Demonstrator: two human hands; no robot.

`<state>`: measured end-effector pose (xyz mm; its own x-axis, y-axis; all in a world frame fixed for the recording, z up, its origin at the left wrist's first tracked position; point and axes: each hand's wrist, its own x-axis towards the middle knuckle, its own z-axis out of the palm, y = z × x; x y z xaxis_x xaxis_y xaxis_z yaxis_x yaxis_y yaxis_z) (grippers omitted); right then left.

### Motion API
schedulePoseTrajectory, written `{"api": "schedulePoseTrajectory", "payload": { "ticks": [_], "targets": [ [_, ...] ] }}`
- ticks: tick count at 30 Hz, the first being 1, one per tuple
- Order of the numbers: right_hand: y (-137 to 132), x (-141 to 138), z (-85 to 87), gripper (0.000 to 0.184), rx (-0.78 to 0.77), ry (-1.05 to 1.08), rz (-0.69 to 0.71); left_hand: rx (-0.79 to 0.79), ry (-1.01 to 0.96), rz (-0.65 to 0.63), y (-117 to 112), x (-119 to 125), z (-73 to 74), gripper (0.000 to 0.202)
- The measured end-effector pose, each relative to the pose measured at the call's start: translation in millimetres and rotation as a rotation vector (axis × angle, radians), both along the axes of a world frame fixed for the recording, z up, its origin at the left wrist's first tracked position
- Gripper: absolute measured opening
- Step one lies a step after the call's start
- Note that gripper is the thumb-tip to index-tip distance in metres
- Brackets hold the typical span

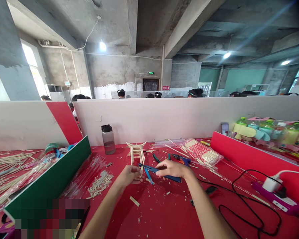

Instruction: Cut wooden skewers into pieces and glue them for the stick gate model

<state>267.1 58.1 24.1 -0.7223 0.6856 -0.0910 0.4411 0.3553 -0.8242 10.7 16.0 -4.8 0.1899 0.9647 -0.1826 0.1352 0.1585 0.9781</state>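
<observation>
My left hand [132,175] is closed, pinching a short pale wooden stick [143,162] that points upward. Wrapped around a blue hand cutter [151,168], my right hand [173,168] holds it with its dark tip at the stick. A lighter blue strip [149,176] shows below the cutter; whether it belongs to the tool I cannot tell. Just behind my hands stands a small frame [137,152] built from wooden sticks, its lower part partly hidden by my left hand.
Cut stick pieces [99,184] lie left, near a water bottle [109,141]. Green-handled pliers [155,158], a glue gun [181,159] and bagged sticks [201,152] sit right. A black cable [239,196] runs to a purple power strip [279,199]. Green [52,179] and red [251,162] dividers flank me.
</observation>
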Motion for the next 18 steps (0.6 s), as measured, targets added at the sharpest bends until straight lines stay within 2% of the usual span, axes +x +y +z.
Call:
{"api": "schedulePoseTrajectory", "payload": {
  "ticks": [18],
  "targets": [
    [-1.6, -1.3, 0.8, 0.04, -0.01, 0.005, 0.001, -0.005, -0.019, -0.019, -1.5, 0.3, 1.6, 0.044]
  ]
}}
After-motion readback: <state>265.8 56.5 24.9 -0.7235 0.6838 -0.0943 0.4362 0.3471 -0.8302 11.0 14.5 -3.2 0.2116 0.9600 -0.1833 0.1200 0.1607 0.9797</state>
